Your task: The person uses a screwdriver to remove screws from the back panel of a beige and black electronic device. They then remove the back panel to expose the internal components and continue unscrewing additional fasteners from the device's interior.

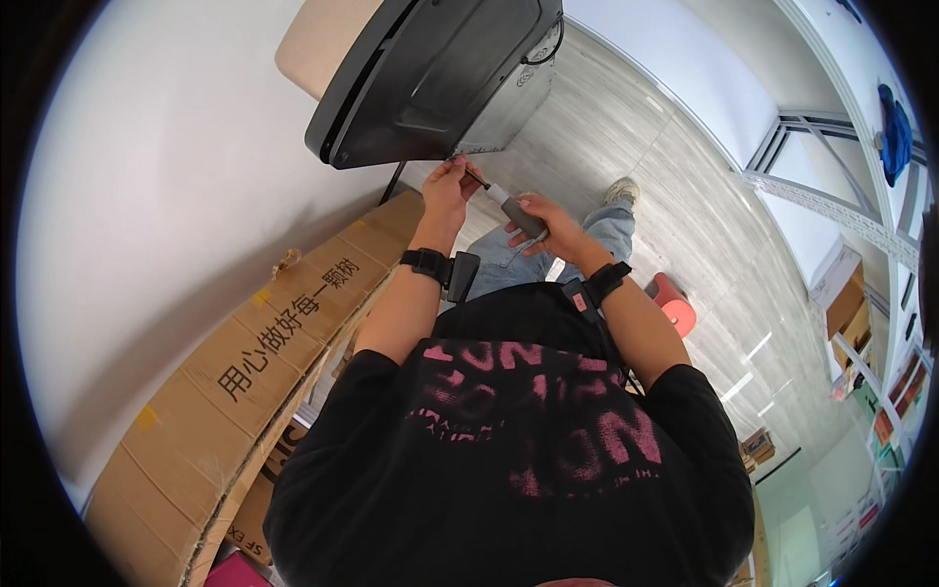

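Observation:
In my right hand [551,225] is a grey, pen-shaped electric screwdriver [524,217], its dark shaft pointing up and left. The fingers wrap round its body. My left hand [447,186] is pinched at the shaft's far end, against the lower edge of a large black casing [430,88] with a rounded rim. Whatever lies between those left fingertips is too small to make out. Along the casing's right side runs a light metal panel [514,108] with dark markings, and a black cable [558,47] loops out near its top.
A long brown cardboard box [264,342] leans along the white wall at the left. Near my right elbow a red object [671,303] rests on the grey plank floor [743,264]. Metal-framed shelving [817,176] stands at the right. A beige panel [318,49] shows behind the casing.

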Demonstrator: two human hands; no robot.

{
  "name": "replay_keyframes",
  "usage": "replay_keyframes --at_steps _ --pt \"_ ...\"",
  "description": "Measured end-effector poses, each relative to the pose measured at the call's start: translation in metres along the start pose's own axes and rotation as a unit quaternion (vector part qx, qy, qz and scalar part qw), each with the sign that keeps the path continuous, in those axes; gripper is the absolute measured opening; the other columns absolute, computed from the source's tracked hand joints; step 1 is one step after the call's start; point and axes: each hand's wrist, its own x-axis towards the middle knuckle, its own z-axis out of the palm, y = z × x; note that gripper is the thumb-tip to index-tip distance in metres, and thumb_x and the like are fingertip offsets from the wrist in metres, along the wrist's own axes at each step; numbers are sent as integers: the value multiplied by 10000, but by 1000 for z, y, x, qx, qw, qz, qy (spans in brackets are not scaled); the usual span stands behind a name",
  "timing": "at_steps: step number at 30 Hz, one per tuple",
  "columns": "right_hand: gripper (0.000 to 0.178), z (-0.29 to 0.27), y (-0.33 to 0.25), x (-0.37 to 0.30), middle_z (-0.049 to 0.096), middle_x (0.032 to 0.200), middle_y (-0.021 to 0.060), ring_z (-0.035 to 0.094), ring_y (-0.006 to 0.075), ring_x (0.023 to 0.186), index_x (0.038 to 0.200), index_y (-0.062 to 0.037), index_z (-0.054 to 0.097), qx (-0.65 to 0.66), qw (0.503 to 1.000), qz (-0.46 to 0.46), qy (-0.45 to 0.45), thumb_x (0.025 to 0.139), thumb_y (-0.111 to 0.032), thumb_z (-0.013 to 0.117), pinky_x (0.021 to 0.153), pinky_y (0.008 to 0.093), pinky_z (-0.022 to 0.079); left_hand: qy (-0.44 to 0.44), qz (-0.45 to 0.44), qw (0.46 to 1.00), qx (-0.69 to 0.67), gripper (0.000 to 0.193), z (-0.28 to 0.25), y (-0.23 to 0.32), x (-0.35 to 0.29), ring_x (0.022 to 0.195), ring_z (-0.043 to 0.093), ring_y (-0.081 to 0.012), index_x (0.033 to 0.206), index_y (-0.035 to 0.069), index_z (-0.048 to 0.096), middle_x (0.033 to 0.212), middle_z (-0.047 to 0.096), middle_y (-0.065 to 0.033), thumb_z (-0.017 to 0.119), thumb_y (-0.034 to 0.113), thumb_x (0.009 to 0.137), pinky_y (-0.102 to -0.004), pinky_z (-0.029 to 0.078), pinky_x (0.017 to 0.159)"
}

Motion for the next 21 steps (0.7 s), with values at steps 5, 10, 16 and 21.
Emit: replay_keyframes --at_steps 5,10,16,21 --pt "487 -3 4 5 573 996 73 602 175 827 1251 -65 463 -79 994 -58 52 814 -157 658 616 320 535 -9 -6 1000 -20 118 6 4 -6 786 608 -203 969 54 593 852 610 -52 577 156 911 -349 516 766" --pt "514 -4 13 15 574 1001 75 598 134 796 1222 -44 490 -225 960 -152 72 753 -40 699 596 260 532 22 -5 1000 3 95 0 3 3 779 596 -191 946 70 590 850 602 -41 582 157 908 -336 511 774" --pt "473 8 -9 -3 578 1005 83 609 167 785 1239 -49 479 -11 999 -4 36 810 -136 658 644 334 539 6 1 1000 9 101 -1 5 6 785 596 -197 950 57 586 868 600 -51 571 150 914 -345 513 777" --pt "455 -2 2 5 567 1006 82 601 171 783 1247 -48 477 -100 993 -53 35 829 -141 631 652 346 537 -17 6 1000 -18 121 1 7 2 813 601 -211 983 33 586 890 604 -68 542 130 927 -361 518 789"
